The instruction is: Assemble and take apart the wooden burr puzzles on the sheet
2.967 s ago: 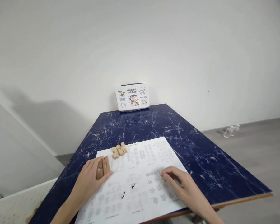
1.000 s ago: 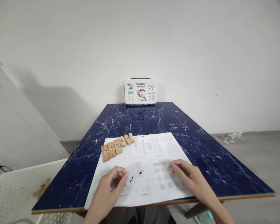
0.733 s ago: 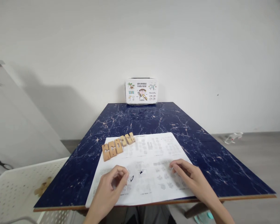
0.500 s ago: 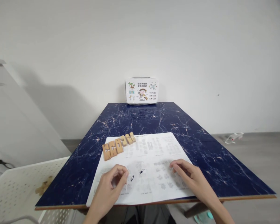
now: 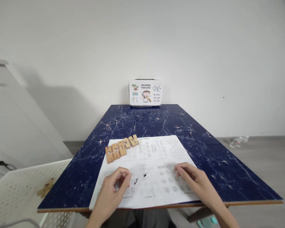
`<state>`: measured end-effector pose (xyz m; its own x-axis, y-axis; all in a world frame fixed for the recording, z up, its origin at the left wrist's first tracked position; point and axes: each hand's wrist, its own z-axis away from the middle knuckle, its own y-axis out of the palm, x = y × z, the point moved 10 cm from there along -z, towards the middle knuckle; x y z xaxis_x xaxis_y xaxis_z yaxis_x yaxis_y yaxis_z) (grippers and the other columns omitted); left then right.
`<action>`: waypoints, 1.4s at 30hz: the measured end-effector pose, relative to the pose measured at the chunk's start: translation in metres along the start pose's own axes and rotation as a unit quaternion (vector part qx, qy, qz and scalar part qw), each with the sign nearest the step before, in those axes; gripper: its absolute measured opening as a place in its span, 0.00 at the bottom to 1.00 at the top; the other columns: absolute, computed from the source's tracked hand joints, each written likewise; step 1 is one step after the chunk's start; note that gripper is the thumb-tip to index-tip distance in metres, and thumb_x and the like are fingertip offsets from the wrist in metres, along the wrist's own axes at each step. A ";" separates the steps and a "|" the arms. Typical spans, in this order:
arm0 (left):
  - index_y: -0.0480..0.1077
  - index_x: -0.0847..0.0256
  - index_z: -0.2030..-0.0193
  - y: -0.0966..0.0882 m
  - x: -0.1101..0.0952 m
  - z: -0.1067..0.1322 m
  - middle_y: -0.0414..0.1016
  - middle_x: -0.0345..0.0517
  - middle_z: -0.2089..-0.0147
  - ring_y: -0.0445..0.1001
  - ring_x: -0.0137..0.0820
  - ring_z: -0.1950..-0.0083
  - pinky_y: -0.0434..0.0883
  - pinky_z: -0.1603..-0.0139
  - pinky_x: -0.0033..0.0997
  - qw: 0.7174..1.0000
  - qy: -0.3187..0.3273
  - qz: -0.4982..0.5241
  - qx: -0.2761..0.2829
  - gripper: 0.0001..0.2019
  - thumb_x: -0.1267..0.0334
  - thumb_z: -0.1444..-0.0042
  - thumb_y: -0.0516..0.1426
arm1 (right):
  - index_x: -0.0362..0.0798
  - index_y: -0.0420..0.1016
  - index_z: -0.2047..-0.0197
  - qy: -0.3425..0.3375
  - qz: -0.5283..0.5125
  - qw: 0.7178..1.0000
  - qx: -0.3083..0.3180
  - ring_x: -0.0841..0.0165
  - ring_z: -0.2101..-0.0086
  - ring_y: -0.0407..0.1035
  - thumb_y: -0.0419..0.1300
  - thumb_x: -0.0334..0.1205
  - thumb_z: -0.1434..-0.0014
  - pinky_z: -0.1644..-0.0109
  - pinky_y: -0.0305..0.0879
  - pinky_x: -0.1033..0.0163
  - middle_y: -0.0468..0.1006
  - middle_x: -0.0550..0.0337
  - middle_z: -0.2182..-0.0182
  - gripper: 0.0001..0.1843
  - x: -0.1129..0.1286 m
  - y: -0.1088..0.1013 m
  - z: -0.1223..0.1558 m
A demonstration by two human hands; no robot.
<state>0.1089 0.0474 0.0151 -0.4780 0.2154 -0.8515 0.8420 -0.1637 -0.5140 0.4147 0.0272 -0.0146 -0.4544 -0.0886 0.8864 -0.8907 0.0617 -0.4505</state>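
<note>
A white printed sheet with small diagrams lies on the dark blue marbled table. A row of several notched wooden blocks rests along the sheet's far left corner. My left hand sits on the sheet's near left part, fingers curled with the tips pinched together and nothing visible in them. My right hand lies on the sheet's near right part with its fingers stretched forward, holding nothing. Both hands are well short of the blocks.
A white box with cartoon travel pictures stands at the table's far edge against the wall. A white perforated basket sits low on the left. A clear plastic bottle lies on the floor at right.
Three seconds ago my left hand held two wooden blocks; they now lie in the row with the others, and the hand has pulled back toward me. The right hand has barely moved.
</note>
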 end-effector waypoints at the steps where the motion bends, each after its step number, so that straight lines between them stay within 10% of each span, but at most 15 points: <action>1: 0.69 0.57 0.62 0.000 0.000 0.000 0.71 0.39 0.70 0.71 0.31 0.68 0.66 0.65 0.27 1.000 0.000 0.000 0.000 0.13 0.51 0.32 0.54 | 0.52 0.77 0.57 0.000 0.001 1.000 0.001 0.62 0.62 0.74 0.53 0.58 0.30 0.56 0.66 0.63 0.80 0.58 0.65 0.20 -0.001 0.000 0.000; 42: 0.71 0.58 0.63 -0.001 -0.008 0.003 0.73 0.41 0.71 0.71 0.32 0.69 0.68 0.67 0.28 0.998 0.000 -0.048 -0.029 0.13 0.51 0.34 0.54 | 0.51 0.78 0.56 -0.008 0.000 1.000 -0.008 0.60 0.61 0.77 0.53 0.58 0.30 0.55 0.69 0.61 0.82 0.56 0.64 0.21 0.003 -0.005 0.002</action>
<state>0.1109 0.0431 0.0218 -0.5571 0.2274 -0.7987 0.8054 -0.0866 -0.5864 0.4175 0.0250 -0.0101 -0.4556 -0.1040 0.8841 -0.8899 0.0780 -0.4494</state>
